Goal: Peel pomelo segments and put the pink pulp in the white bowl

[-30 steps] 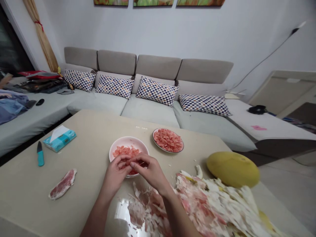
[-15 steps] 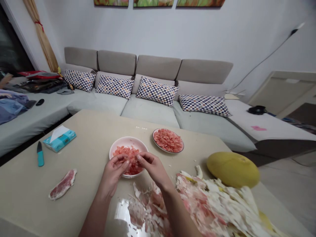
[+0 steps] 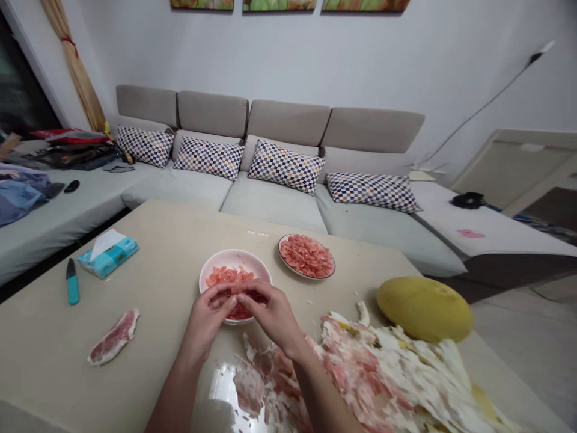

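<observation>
Over a white bowl [image 3: 210, 262] of pink pomelo flesh [image 3: 225, 275], my left hand [image 3: 210, 316] and my right hand [image 3: 268, 313] meet with fingertips pinched together. A small piece of pomelo flesh [image 3: 236, 290] shows between them, partly hidden by the fingers. Just behind and to the right stands a dark-rimmed plate [image 3: 332, 272] heaped with more pink pulp [image 3: 306, 255]. Beneath and beside my right forearm lies a pile of peel and membrane scraps [image 3: 378, 373]. An unpeeled pomelo segment [image 3: 114, 338] rests on the table to the left of my hands.
A whole yellow-green pomelo [image 3: 424, 308] sits behind the peel pile at the right. On the table's left are a teal-handled knife [image 3: 73, 282] and a blue tissue pack [image 3: 109, 255]. Beyond the table [image 3: 180, 231] runs a grey sofa [image 3: 274, 204] with checkered cushions [image 3: 286, 166].
My right hand has moved left, closing the gap to my left hand, so the fingertips now meet over the bowl. The bowl, plate and other things stay put.
</observation>
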Motion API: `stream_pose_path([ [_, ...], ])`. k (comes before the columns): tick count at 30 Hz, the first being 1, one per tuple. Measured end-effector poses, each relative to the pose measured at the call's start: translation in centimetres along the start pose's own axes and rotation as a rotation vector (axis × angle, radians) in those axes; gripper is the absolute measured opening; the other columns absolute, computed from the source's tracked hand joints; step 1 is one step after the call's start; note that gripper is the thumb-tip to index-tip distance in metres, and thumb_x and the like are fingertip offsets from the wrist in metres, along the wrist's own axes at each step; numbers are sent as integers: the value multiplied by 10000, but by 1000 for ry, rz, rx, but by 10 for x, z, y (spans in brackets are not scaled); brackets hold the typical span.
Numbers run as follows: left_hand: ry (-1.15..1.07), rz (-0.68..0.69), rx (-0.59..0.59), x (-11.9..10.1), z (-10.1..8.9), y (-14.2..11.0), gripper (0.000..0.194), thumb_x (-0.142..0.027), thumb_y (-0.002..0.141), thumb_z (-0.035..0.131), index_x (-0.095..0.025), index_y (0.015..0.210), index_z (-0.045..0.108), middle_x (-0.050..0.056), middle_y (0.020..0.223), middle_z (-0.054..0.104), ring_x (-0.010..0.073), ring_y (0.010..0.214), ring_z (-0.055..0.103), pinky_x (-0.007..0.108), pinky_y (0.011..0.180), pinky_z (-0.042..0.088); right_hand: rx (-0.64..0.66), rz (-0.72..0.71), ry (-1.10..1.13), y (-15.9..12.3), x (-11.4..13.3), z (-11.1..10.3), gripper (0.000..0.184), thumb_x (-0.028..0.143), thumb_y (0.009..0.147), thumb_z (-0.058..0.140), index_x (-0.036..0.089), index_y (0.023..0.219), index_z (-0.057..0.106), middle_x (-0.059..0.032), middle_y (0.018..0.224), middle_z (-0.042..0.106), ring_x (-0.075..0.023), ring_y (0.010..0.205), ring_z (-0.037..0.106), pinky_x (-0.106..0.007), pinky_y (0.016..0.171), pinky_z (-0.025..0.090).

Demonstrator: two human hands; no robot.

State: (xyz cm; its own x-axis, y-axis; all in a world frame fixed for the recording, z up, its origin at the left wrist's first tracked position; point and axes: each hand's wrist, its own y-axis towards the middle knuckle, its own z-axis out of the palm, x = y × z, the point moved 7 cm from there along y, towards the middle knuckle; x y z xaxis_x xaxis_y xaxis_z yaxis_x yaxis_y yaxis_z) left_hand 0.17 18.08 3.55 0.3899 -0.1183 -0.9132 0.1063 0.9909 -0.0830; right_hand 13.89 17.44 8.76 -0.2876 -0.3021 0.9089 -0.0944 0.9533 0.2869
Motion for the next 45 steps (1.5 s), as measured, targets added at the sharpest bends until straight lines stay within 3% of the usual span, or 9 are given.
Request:
stream_pose_path([
  [5, 3, -7, -22, 1, -2, -1, 327, -324, 659, 842, -166, 924, 731, 77, 947, 755, 222, 911, 703, 318, 830, 548, 9, -20, 17, 0, 1, -1, 173, 275, 865, 640, 232, 947, 786, -73, 954, 771, -226, 889, 702, -357, 832, 542],
  [14, -132, -109, -23, 5, -1, -2, 328, -278, 650, 860, -158, 924, 727, 52, 954, 734, 157, 852, 689, 267, 797, 561, 51, 109, 82, 2, -16, -3, 252, 364, 864, 630, 205, 993, 777, -74, 954, 775, -235, 891, 706, -371, 832, 552],
  [18, -127, -76, -27, 5, -2, 0, 338, -291, 654, 856, -156, 932, 718, 58, 950, 739, 168, 869, 691, 270, 807, 551, 114, 131, 121, 1, -15, 3, 269, 397, 867, 642, 210, 1015, 767, -69, 976, 772, -231, 904, 706, -376, 846, 557],
  [21, -100, -40, -35, 4, -3, 1, 343, -308, 639, 860, -156, 908, 710, 62, 917, 747, 191, 886, 697, 289, 820, 544, 88, 164, 141, 0, -16, 5, 292, 407, 817, 705, 188, 999, 765, -79, 972, 772, -233, 885, 711, -373, 831, 567],
  [28, -74, -51, -1, 4, 0, 0, 319, -303, 638, 858, -153, 877, 708, 70, 916, 749, 205, 906, 698, 305, 848, 532, 23, 136, 74, 1, -18, 2, 186, 318, 785, 703, 168, 875, 767, -65, 850, 764, -201, 741, 698, -309, 697, 564],
  [33, -130, -81, -1, 4, 2, -2, 312, -264, 638, 865, -147, 882, 709, 48, 892, 741, 158, 850, 698, 250, 813, 542, -27, 76, -14, 1, -18, -1, 153, 182, 748, 642, 159, 851, 751, -43, 781, 739, -167, 673, 661, -262, 632, 527],
  [36, -177, -108, -10, 3, 2, -3, 290, -250, 648, 864, -148, 870, 708, 34, 891, 730, 128, 827, 691, 225, 811, 552, -30, 105, 8, 1, -22, -3, 175, 198, 759, 623, 159, 869, 754, -37, 750, 736, -164, 650, 655, -267, 626, 527],
  [40, -208, -129, -62, 5, -4, -2, 320, -242, 621, 885, -156, 875, 711, 22, 892, 707, 117, 799, 687, 225, 799, 573, -51, 129, -3, 3, -26, -11, 215, 278, 798, 633, 158, 927, 756, -72, 850, 762, -205, 755, 694, -322, 715, 557],
  [45, -172, -151, -57, 9, -4, -1, 357, -272, 632, 879, -156, 917, 700, 36, 924, 697, 137, 791, 692, 271, 795, 587, -23, 32, -102, 4, -27, -15, 300, 199, 844, 546, 185, 1072, 740, -105, 1126, 737, -250, 1030, 687, -401, 921, 527],
])
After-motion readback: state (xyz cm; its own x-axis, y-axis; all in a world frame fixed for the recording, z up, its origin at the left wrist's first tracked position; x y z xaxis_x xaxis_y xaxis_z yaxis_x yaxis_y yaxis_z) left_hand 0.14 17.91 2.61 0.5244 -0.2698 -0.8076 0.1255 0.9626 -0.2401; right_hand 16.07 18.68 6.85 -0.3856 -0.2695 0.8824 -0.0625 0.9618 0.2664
